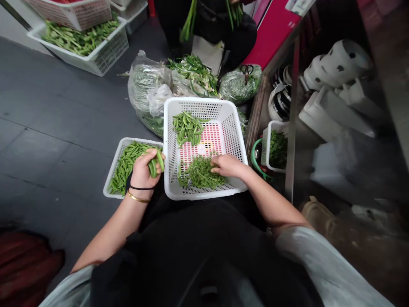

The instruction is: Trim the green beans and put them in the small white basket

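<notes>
My left hand (145, 169) is closed around a few green pea pods (156, 164), held over the edge of a small white basket (112, 170) full of pods. My right hand (227, 165) rests palm down in a larger white basket (237, 140), its fingers curled on a heap of thin green trimmings (200, 172). A second pile of pea pods (187, 127) lies at the far side of that larger basket.
Clear plastic bags of greens (150, 91) lie beyond the baskets. More white crates of pods (81, 40) stand at the far left. Another person in dark clothes (220, 25) sits opposite, holding green stalks. A metal shelf (292, 128) with white containers is at right.
</notes>
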Demonstrator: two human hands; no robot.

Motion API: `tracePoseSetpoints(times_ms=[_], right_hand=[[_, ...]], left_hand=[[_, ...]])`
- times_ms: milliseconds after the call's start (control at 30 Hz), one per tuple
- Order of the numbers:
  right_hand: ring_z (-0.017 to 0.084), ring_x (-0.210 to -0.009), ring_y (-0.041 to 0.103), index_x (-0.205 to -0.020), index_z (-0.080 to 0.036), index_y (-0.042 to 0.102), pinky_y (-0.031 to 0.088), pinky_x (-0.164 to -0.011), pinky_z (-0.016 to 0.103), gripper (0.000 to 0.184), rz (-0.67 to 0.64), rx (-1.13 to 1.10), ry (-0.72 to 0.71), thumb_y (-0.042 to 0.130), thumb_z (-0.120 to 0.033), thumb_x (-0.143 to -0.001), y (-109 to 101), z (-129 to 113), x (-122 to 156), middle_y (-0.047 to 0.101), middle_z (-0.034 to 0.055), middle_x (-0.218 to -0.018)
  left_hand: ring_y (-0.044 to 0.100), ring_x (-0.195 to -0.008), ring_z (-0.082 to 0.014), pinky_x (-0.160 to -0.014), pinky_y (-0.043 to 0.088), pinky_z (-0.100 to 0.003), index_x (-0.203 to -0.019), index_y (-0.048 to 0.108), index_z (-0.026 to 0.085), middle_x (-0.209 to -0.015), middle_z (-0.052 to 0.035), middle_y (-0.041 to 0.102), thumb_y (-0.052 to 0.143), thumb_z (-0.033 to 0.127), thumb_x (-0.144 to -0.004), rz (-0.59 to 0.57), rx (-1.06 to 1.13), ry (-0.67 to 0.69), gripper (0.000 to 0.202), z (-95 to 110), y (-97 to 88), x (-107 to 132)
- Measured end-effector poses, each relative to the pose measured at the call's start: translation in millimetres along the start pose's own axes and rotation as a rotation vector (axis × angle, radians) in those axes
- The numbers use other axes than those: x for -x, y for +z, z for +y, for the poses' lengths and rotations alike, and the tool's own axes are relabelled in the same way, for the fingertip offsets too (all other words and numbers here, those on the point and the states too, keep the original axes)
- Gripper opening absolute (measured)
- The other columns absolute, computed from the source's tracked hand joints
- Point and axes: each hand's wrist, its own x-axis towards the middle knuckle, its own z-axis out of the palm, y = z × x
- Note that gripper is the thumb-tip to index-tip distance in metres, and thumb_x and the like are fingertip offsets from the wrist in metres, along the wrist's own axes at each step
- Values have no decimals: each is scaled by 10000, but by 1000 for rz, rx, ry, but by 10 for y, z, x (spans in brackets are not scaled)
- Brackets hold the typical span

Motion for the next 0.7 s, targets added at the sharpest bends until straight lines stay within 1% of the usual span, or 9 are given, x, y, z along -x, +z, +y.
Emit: tracePoseSetpoints(times_ms=[67,133,233,300,367,433,500,633,700], right_hand=[[224,-909,613,-1059,-178,618,433,-732,286,414,-16,-26,117,566,-511,-817,25,141,-317,661,106,-1059],[243,-984,601,-1076,-141,613,438,-787,308,466,74,-45,271,479,-532,-860,96,187,-703,640,148,-1117],[270,-1039,587,-1038,-71,630,431,-843,329,404,40,-134,349,519,-413,-854,218,186,-1164,630,212,-1120],[274,-1048,585,-991,-64,644,428,-859,333,309,21,-189,337,539,-308,-834,259,215,-1261,633,220,-1111],[256,-1015,600,-935,-80,648,437,-847,326,234,51,-225,325,515,-239,-826,259,269,-1167,655,197,-1067],[202,-896,635,-892,-104,628,463,-788,293,218,87,-267,315,456,-228,-846,240,290,-925,688,143,-941],[144,-708,640,-860,-126,587,486,-680,253,229,146,-473,270,405,-265,-868,232,217,-599,682,72,-760],[107,-489,563,-771,-164,515,471,-521,232,235,218,-1167,21,499,-393,-824,318,-205,50,595,-21,-558],[101,-482,553,-740,-168,509,460,-515,225,247,168,-1266,-89,547,-402,-808,379,-424,287,588,-29,-544]], left_hand=[[417,-394,-64,-310,287,-153,-647,564,131,-551,-13,544,631,243,-666,-27,107,-138,133,19,-34,-36],[456,-443,-82,-310,290,-145,-680,576,130,-543,-2,497,628,271,-677,-33,170,-265,150,-25,-15,-33],[449,-463,-74,-325,307,-139,-656,541,136,-533,23,441,688,262,-664,-47,171,-342,194,-119,37,14],[434,-454,-66,-344,328,-144,-601,489,143,-507,41,409,739,224,-630,-89,119,-335,265,-159,45,49],[463,-470,-76,-364,347,-150,-573,470,144,-478,47,396,774,198,-596,-125,46,-334,310,-189,35,70],[485,-472,-85,-373,352,-155,-614,535,131,-459,47,408,791,210,-583,-143,-15,-351,270,-241,31,76],[471,-435,-75,-356,330,-157,-713,613,108,-475,33,471,791,236,-593,-151,-85,-371,249,-328,52,79],[463,-398,-63,-328,306,-167,-796,658,84,-585,-37,614,778,267,-617,-182,-192,-386,283,-527,161,141],[460,-398,-61,-334,311,-165,-784,656,84,-573,-36,613,776,275,-624,-228,-191,-360,277,-575,218,211]])
